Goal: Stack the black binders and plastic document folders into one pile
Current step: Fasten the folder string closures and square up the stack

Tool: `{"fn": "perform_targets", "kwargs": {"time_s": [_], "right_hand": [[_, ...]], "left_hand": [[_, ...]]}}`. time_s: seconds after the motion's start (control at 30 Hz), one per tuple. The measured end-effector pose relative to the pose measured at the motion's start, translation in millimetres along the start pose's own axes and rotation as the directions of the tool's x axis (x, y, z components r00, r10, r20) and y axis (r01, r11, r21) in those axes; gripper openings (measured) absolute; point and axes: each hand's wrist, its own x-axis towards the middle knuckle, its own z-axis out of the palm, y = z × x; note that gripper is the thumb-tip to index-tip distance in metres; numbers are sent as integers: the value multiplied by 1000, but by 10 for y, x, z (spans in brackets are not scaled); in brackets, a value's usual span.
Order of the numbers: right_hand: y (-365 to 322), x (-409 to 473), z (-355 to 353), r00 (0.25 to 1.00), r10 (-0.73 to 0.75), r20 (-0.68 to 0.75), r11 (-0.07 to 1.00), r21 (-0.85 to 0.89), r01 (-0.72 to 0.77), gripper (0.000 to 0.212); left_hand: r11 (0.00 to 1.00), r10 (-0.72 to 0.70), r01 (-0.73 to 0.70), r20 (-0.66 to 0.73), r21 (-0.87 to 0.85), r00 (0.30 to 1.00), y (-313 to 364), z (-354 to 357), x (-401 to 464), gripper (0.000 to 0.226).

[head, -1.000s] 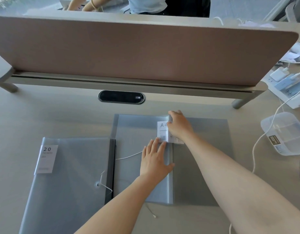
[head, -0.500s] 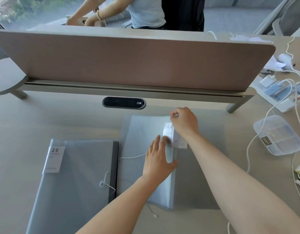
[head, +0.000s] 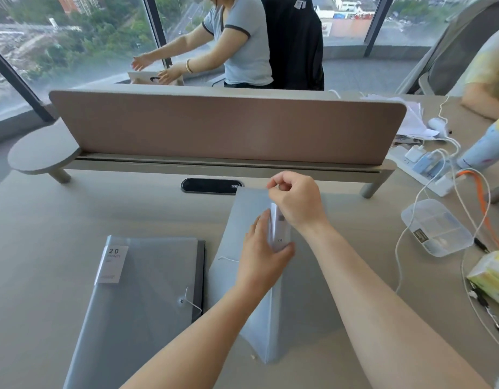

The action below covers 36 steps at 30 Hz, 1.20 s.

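Note:
A translucent grey plastic folder stands tilted on its edge in the middle of the desk, lifted off a dark binder that lies flat under it. My right hand pinches the folder's top edge beside its white label. My left hand presses flat against the folder's face, thumb around the raised edge. To the left lies another grey folder with a "20" label and a string clasp, on top of a black binder whose spine shows along its right side.
A brown desk divider runs across the back, with a black cable port in front of it. At the right are a clear plastic box, a power strip with white and orange cables, and a tissue pack. People sit beyond the divider.
The middle folder was lying flat and open; my right hand has lifted its edge up and leftward so it stands tilted. My left hand stays pressed against it. The view has tipped upward.

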Motion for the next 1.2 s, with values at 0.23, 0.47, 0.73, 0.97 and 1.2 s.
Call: {"fn": "perform_targets", "kwargs": {"time_s": [0.23,0.47,0.73,0.97,1.2], "right_hand": [[-361,-284,109,987,-161,3,985,54,161,13],[-359,-406,238,981,-118,-154,967,206,149,25],[16,-530,432,987,128,-99,981,160,-111,59],[168,-718,691,955,285,78,925,239,-296,64],[339,-868,878,923,351,158,867,318,-384,15]], "left_hand": [[993,35,-51,-148,-104,988,178,-300,-273,9],[980,42,-85,-230,-181,972,194,-756,-305,13],[927,81,-192,-328,-322,941,191,-1402,-271,25],[846,-18,-121,-255,-519,967,95,-1878,-276,18],[784,-174,20,-189,-621,967,-379,-2283,-288,20]]}}
